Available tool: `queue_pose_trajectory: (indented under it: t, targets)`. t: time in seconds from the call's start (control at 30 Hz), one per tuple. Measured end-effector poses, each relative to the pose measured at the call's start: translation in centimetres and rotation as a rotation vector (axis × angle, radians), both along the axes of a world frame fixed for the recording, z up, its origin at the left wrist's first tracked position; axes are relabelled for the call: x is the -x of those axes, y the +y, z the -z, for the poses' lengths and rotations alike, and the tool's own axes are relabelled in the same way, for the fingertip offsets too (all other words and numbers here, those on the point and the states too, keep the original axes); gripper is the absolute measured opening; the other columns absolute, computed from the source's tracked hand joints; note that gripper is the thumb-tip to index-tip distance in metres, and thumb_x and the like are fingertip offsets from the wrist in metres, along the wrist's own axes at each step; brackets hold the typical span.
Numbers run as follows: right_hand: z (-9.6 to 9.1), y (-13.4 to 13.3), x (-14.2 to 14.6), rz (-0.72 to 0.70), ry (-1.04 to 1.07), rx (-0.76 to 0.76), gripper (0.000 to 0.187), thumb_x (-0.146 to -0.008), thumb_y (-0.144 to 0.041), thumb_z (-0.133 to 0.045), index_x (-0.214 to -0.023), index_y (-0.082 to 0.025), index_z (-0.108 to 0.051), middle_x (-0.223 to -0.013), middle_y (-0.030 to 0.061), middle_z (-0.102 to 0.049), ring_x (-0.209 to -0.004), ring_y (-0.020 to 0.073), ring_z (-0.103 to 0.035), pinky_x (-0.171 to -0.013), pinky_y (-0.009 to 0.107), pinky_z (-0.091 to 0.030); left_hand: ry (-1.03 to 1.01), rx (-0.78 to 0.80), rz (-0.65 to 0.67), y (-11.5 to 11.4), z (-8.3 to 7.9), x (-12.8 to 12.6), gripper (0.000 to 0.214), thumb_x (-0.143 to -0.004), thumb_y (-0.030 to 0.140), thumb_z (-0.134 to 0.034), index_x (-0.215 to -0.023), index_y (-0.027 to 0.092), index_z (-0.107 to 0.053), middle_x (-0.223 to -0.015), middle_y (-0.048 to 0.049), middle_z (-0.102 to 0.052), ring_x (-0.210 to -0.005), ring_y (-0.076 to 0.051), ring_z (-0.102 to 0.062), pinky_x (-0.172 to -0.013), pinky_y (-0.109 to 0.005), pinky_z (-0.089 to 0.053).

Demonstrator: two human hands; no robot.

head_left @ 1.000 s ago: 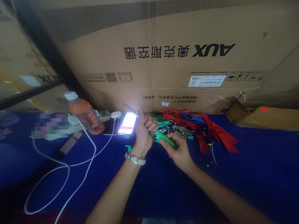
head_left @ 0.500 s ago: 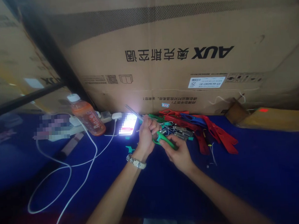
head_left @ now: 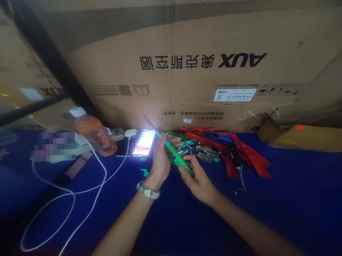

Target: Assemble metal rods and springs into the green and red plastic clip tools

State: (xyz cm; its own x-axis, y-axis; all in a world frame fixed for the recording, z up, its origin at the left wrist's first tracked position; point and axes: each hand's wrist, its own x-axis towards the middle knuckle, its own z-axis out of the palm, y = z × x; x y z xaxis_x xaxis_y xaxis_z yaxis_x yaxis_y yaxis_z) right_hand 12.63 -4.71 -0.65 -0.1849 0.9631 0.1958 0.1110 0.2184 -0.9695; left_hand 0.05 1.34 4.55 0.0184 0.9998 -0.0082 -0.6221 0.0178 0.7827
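Both of my hands hold one green-handled tool point(head_left: 176, 158) with a thin metal rod point(head_left: 151, 126) sticking up and to the left. My left hand point(head_left: 160, 158), a watch on its wrist, is closed round the upper part of the green handle. My right hand point(head_left: 196, 176) grips the lower end of the handle from below. Just behind my hands lies a pile of red, blue and green tools point(head_left: 223, 146) with small metal parts point(head_left: 204, 152) on the blue cloth.
A lit phone point(head_left: 144, 141) lies left of my hands, with a white cable point(head_left: 85, 192) running to a power strip point(head_left: 114, 134). An orange drink bottle point(head_left: 93, 132) stands at the left. A big AUX cardboard box point(head_left: 202, 62) walls the back. A brown box point(head_left: 310, 137) lies at the right.
The green handle has turned to lie straight along the metal rod, and my left hand now closes on it. The view shifted slightly.
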Motion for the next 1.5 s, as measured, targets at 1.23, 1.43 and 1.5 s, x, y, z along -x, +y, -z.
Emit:
queue_pose_trajectory:
  t: [1.23, 1.43, 1.5]
  targets:
    - [-0.6, 1.2, 0.1, -0.143, 0.248, 0.309, 0.055, -0.091, -0.073, -0.041, -0.088, -0.020, -0.053, -0.046, -0.0125, -0.033, -0.031, 0.0049, -0.024, -0.031, 0.017, -0.020, 0.138, -0.084, 0.230, -1.0, -1.1, -0.6, 0.025, -0.084, 0.044, -0.059, -0.083, 0.019, -0.060, -0.075, -0.0024, -0.064, -0.068, -0.016, -0.058, -0.051, -0.023, -0.037]
    - [-1.2, 0.8, -0.3, -0.212, 0.244, 0.352, 0.068, -0.090, -0.078, -0.035, -0.092, -0.015, -0.061, -0.042, -0.0078, -0.046, -0.027, 0.0087, -0.038, -0.029, 0.020, -0.031, 0.270, -0.182, 0.036, -0.2, -0.2, 0.8, 0.025, -0.075, 0.039, -0.081, -0.079, 0.017, -0.068, -0.081, -0.0012, -0.069, -0.079, -0.013, -0.062, -0.075, -0.023, -0.048]
    - [-1.3, 0.7, -0.2, -0.214, 0.250, 0.365, 0.071, -0.088, -0.080, -0.035, -0.091, -0.014, -0.062, -0.041, -0.0070, -0.047, -0.027, 0.0097, -0.040, -0.028, 0.020, -0.032, 0.280, -0.172, 0.037, 0.0, -0.1, 1.1, 0.025, -0.072, 0.037, -0.084, -0.077, 0.017, -0.070, -0.077, -0.0008, -0.070, -0.078, -0.013, -0.064, -0.075, -0.023, -0.049]
